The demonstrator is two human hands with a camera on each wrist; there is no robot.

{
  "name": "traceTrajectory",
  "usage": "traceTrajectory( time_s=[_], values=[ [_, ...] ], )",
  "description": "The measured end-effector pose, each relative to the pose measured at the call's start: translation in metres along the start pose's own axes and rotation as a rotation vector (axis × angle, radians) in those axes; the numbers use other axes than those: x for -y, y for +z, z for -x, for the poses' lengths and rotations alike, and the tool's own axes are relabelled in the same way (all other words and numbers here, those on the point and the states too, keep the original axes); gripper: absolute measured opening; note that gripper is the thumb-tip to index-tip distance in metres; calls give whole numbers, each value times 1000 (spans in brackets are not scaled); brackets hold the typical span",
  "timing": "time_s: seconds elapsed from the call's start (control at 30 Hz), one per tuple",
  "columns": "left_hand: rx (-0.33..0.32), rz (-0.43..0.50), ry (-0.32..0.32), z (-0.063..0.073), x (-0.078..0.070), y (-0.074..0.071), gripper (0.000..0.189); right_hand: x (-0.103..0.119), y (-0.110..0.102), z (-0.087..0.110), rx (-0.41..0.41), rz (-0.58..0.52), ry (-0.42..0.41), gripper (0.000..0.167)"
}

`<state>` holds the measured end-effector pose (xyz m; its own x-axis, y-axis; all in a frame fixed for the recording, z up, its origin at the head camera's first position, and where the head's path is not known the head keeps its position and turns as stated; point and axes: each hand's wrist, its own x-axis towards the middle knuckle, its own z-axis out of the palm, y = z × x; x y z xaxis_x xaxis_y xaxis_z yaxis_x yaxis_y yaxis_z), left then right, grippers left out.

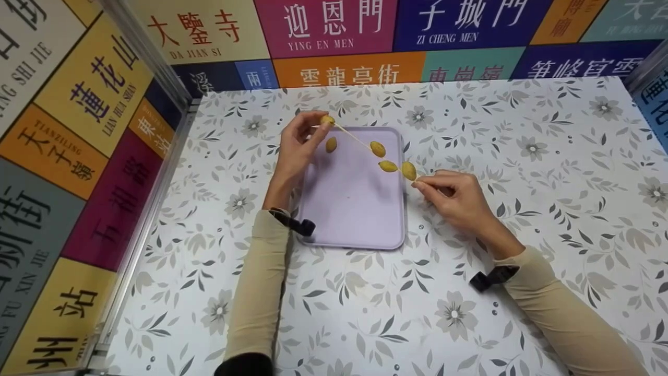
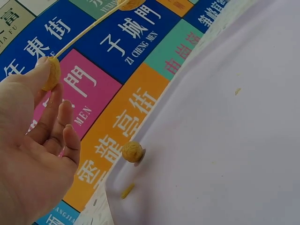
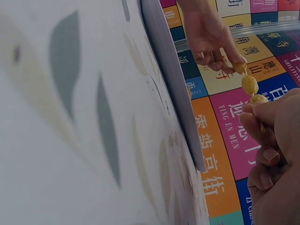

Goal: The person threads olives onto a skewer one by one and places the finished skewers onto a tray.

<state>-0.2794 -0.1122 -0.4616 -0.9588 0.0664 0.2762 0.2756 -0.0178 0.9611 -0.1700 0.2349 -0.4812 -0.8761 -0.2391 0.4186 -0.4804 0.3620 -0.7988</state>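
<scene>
A thin pale skewer [image 1: 350, 134] slants over the tray, with several yellow-brown, olive-shaped fruits [image 1: 408, 171] threaded along it. My left hand [image 1: 298, 143] pinches one such fruit [image 2: 52, 74] between thumb and fingers at the skewer's far end. Near the opposite end, my right hand [image 1: 454, 198] pinches the skewer just below the lowest fruit; a short stub of the stick shows past the fingers in the right wrist view. One loose fruit [image 2: 132, 152] lies on the lilac tray [image 1: 349, 209], by its far left corner.
A small yellowish scrap [image 2: 127, 191] and tiny crumbs lie on the tray. Beneath it is a table [image 1: 365, 313] with a grey flower-and-leaf pattern. Coloured panels with Chinese lettering [image 1: 334, 28] stand along the back and left edges.
</scene>
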Motion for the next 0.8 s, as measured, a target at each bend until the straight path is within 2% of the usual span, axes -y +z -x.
traceTrajectory(
  time_s=[0.3, 0.67, 0.8],
  values=[
    [57, 41, -42, 1, -1, -3, 29, 2, -1, 0, 6, 1, 20, 16],
    [44, 31, -8, 2, 1, -1, 27, 1, -1, 0, 11, 0, 16, 16],
    [47, 31, -22, 3, 3, 2, 29, 2, -1, 0, 12, -15, 22, 17]
  ],
)
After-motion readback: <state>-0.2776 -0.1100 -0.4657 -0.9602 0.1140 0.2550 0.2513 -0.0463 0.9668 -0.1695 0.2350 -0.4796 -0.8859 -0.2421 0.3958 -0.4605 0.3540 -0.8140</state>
